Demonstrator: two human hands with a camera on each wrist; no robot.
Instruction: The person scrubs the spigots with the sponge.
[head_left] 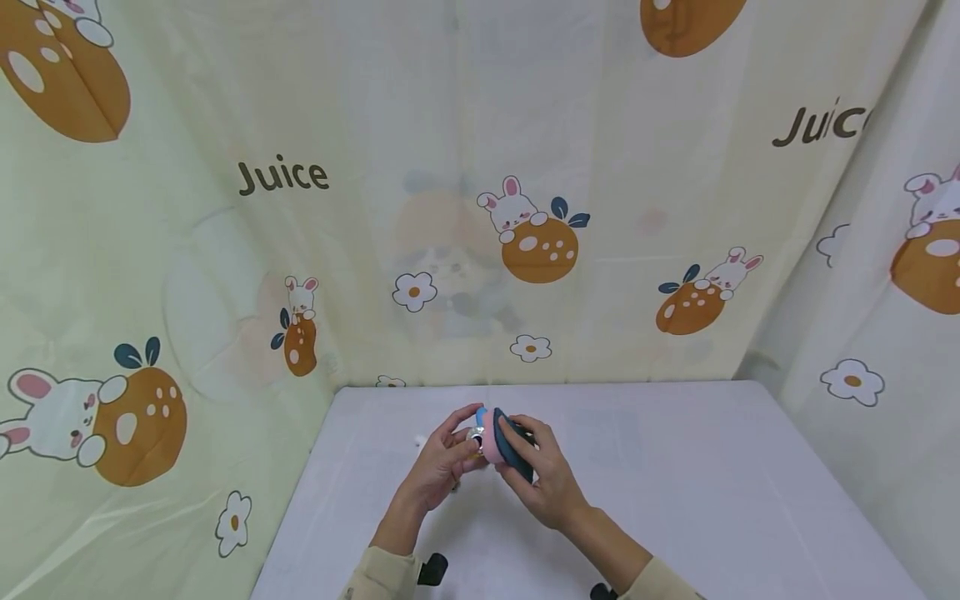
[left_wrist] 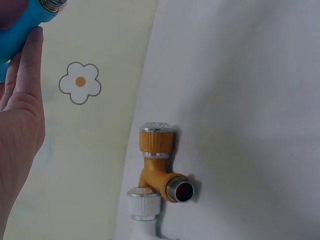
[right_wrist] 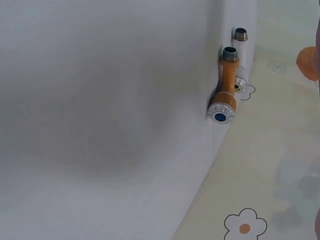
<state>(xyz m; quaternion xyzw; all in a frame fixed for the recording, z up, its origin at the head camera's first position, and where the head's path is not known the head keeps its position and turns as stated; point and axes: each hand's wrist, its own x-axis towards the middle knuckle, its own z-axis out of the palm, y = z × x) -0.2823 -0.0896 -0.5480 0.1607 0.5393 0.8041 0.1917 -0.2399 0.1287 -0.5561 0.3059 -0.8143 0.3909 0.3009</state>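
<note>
In the head view, my left hand [head_left: 441, 460] and right hand [head_left: 551, 483] meet above the table's middle. The left hand holds a bright blue valve [left_wrist: 22, 32] with a threaded metal end, cut off by the corner of the left wrist view. My right hand grips a thick pad, dark blue [head_left: 512, 446] on one side and pink [head_left: 490, 437] on the other. Its pink side is against the valve, and fingers hide much of the contact. An orange valve [left_wrist: 157, 172] and a white valve [left_wrist: 144, 205] lie on the table close together.
The table [head_left: 675, 500] has a pale cover. Behind it and at its sides hangs a cream curtain [head_left: 420, 100] printed with rabbits, oranges and flowers. The two lying valves are near the table's far edge, mostly hidden by my hands in the head view.
</note>
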